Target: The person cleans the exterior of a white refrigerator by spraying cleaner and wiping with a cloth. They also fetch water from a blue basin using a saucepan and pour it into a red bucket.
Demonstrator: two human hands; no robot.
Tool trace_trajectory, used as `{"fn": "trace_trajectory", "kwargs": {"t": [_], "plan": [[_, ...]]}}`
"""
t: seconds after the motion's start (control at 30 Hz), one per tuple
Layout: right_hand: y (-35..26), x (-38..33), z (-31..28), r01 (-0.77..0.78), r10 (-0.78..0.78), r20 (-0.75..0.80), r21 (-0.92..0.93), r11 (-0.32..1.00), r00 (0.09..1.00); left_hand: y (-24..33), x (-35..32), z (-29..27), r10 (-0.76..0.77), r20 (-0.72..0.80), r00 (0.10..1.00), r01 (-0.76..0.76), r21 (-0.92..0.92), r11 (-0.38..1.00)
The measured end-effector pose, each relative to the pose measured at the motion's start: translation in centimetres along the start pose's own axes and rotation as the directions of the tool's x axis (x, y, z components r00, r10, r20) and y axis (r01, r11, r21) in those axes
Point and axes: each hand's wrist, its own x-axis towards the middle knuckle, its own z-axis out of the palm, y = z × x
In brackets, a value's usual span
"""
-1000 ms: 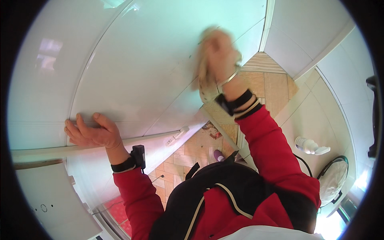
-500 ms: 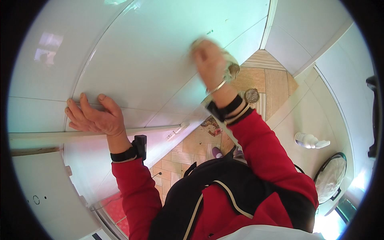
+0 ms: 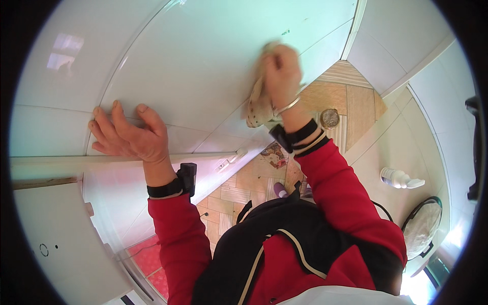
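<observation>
A pale, spotted cloth [image 3: 260,108] is bunched in my right hand [image 3: 283,75], which presses it against the white tiled wall [image 3: 193,66]. Motion blurs the upper part of the cloth, and its loose end hangs down beside my wrist. Farther left, my left hand [image 3: 136,133] rests on the same wall with its fingers spread, just above a narrow white ledge [image 3: 127,158]. Nothing is in that hand. Small dark marks [image 3: 285,32] show on the tile above my right hand.
To the right, a white spray bottle [image 3: 399,178] stands on a pale surface, with a round, plastic-covered item [image 3: 426,229] nearer. A small round container [image 3: 329,118] is on the wood-patterned floor [image 3: 325,96]. At lower left is a white cabinet or appliance [image 3: 56,239].
My right hand has moved slightly up and right along the tiles, and the cloth's loose end has swung to the left. My left hand stays flat on the wall; the whole view has shifted a little.
</observation>
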Motion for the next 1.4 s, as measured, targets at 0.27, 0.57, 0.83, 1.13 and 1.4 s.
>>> {"fn": "trace_trajectory", "kwargs": {"t": [0.27, 0.57, 0.83, 1.13, 1.4], "plan": [[-1.7, -1.1, 0.5, 0.368, -0.367, 0.205, 0.036, 0.929, 0.907, -0.1, 0.1, -0.1, 0.023, -0.008, 1.000, -0.022, 0.024, 0.999], [-1.3, -3.1, 1.3, 0.377, -0.378, 0.208, 0.044, 0.925, 0.902, 0.0, 0.1, -0.1, 0.006, -0.006, 1.000, -0.006, -0.006, 1.000], [0.0, -0.8, 2.1, 0.226, -0.226, 0.017, -0.128, 0.966, 0.974, -0.2, 0.0, 0.2, 0.032, -0.043, 0.999, -0.032, -0.002, 0.999], [0.6, -5.5, 0.7, 0.201, -0.172, 0.307, -0.065, 0.977, 0.936, 0.1, -0.1, 0.0, 0.016, -0.011, 1.000, -0.016, 0.020, 1.000], [1.9, 4.4, 0.9, 0.668, -0.638, 0.198, -0.209, 0.714, 0.744, 0.1, -0.3, 0.0, 0.013, 0.007, 1.000, -0.013, 0.040, 0.999]]}}
